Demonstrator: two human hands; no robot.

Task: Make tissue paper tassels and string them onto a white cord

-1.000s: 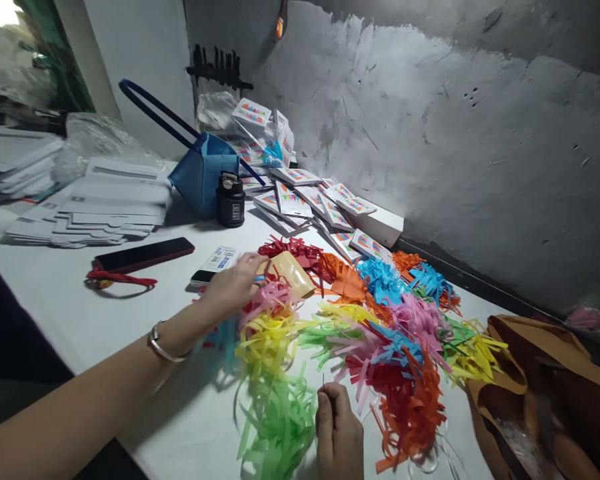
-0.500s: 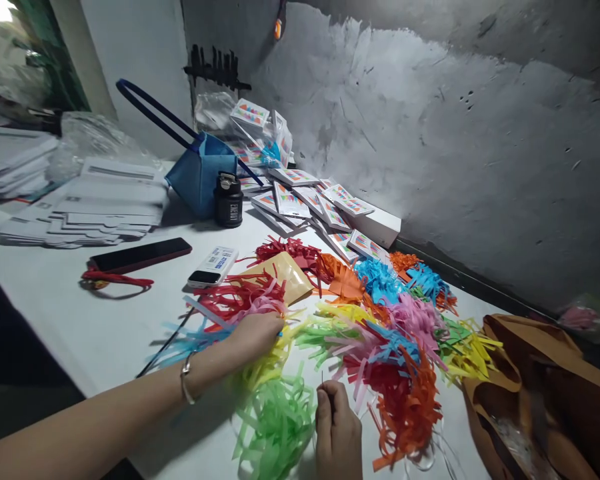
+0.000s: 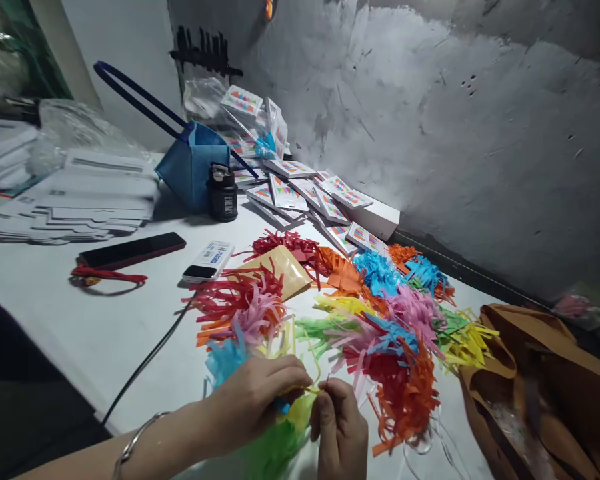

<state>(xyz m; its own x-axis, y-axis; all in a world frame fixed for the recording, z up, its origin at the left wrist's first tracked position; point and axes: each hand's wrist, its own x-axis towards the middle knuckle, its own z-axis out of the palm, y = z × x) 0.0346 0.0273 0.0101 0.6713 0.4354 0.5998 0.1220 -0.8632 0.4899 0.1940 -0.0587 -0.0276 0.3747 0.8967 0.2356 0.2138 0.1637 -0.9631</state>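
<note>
My left hand (image 3: 260, 400) is closed on a bunch of fringed paper tassels (image 3: 290, 410), yellow, blue and green, near the table's front edge. My right hand (image 3: 340, 430) is pinched shut on a thin needle, its tip touching the yellow paper held by the left. Both hands meet just in front of a spread of coloured fringed paper tassels (image 3: 380, 333) in red, pink, orange, blue, green and yellow on the white table (image 3: 105, 333). A metal bangle (image 3: 133, 443) sits on my left wrist.
A black phone (image 3: 130, 250), red cord (image 3: 105, 275), small white device (image 3: 209, 261) with black cable, black jar (image 3: 223, 193), blue bag (image 3: 193, 163), white printed packets (image 3: 325, 203), flat white card stacks (image 3: 70, 200). A brown bag (image 3: 540, 387) lies right. Grey wall behind.
My left hand drew back from the far tassels toward me, gathering yellow, blue and green paper, and now meets the right hand. The right hand stayed nearly still with the needle.
</note>
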